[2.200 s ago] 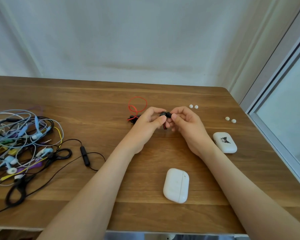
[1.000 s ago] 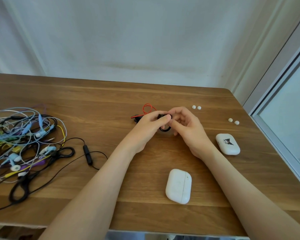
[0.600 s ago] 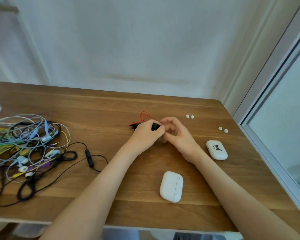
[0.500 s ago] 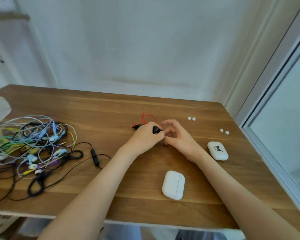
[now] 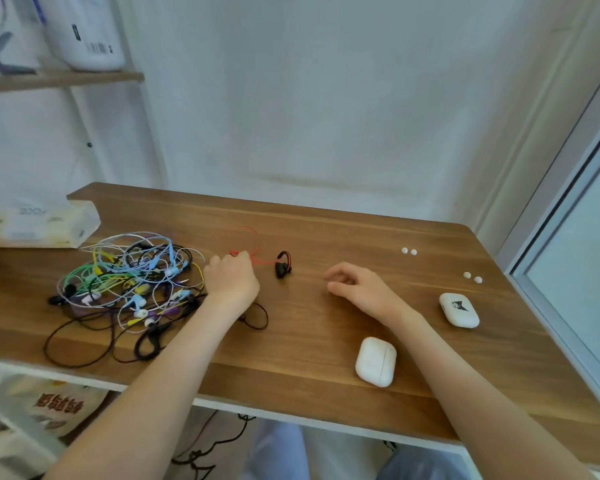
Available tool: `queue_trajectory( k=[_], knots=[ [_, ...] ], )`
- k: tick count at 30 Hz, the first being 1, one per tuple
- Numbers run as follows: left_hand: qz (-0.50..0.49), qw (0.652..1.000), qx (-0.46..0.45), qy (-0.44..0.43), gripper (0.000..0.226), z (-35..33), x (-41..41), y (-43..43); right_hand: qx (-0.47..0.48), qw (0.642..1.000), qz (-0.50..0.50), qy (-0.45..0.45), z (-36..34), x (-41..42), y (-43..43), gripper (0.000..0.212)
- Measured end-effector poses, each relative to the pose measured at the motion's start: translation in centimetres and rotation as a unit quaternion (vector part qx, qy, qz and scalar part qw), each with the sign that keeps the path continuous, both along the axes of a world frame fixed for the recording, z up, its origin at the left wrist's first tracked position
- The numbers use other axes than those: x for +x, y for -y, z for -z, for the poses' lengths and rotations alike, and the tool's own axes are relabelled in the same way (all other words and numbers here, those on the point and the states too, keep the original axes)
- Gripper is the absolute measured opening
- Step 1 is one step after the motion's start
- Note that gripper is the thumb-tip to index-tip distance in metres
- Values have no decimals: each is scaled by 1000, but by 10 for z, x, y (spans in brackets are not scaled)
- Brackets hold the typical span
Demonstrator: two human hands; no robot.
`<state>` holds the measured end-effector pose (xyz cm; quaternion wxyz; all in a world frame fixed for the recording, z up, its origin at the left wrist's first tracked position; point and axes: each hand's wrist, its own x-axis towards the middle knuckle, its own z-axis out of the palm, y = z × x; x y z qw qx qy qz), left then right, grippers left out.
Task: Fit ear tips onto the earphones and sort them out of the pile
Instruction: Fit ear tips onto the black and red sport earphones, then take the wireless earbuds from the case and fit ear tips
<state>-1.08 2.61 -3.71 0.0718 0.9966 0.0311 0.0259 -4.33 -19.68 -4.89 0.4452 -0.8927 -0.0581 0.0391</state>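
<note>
A black earpiece with a red ear hook (image 5: 282, 266) lies on the wooden table (image 5: 312, 341). Its thin red cable (image 5: 262, 259) trails left to my left hand (image 5: 231, 280), whose curled fingers pinch the cable right beside the pile. The pile of tangled earphones (image 5: 129, 282), with blue, green, yellow, purple and black cords, sits at the left. My right hand (image 5: 357, 289) rests on the table right of the earpiece, with loosely curled fingers that hold nothing. Two pairs of white ear tips (image 5: 408, 251) (image 5: 472, 277) lie at the far right.
A plain white earbud case (image 5: 376, 361) lies near the front edge, under my right forearm's left side. A second white case with a black figure (image 5: 459, 309) lies at the right. A tissue pack (image 5: 39, 223) sits at the back left. A window frame borders the right edge.
Both hands held the black earpiece together. Now my right hand has let go, the earpiece lies on the table, and my left hand has moved left to the pile with the red cable.
</note>
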Motion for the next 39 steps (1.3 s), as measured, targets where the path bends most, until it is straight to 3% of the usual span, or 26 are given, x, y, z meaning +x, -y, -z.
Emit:
queue_trajectory(
  k=[7,11,13,16,19,24,26,29,31,33,39],
  knots=[
    [-19,999,-19,-20,34,-18,-9,4,-79,997,8,-4,-8,1,-5,19],
    [18,993,116,25,28,-33,-22,29,-106,994,10,-5,-13,-6,-2,18],
    [54,986,144,56,30,-36,-26,43,-116,992,-8,-38,-19,-12,4,28],
    [124,987,74,76,26,-37,-31,63,-188,963,-98,-168,-38,-27,13,60],
    [183,982,-38,20,22,-35,-36,80,-254,920,-165,-250,-45,-45,24,76],
    [246,965,-81,-50,31,-32,-40,105,-232,927,-159,-248,-30,-51,36,96],
    [252,962,-84,-63,34,-29,-39,110,-222,937,-132,-236,-29,-47,40,89],
    [246,951,-149,-111,41,-26,-38,113,-238,962,-46,-129,-28,-41,45,71],
    [240,922,-250,-171,40,-23,-37,113,-188,981,5,-57,-23,-35,48,61],
    [241,890,-331,-201,31,-20,-35,109,-99,993,28,-50,-15,-30,54,57],
    [216,860,-421,-189,22,-5,-19,100,204,974,80,-60,7,-20,62,26]
  ],
)
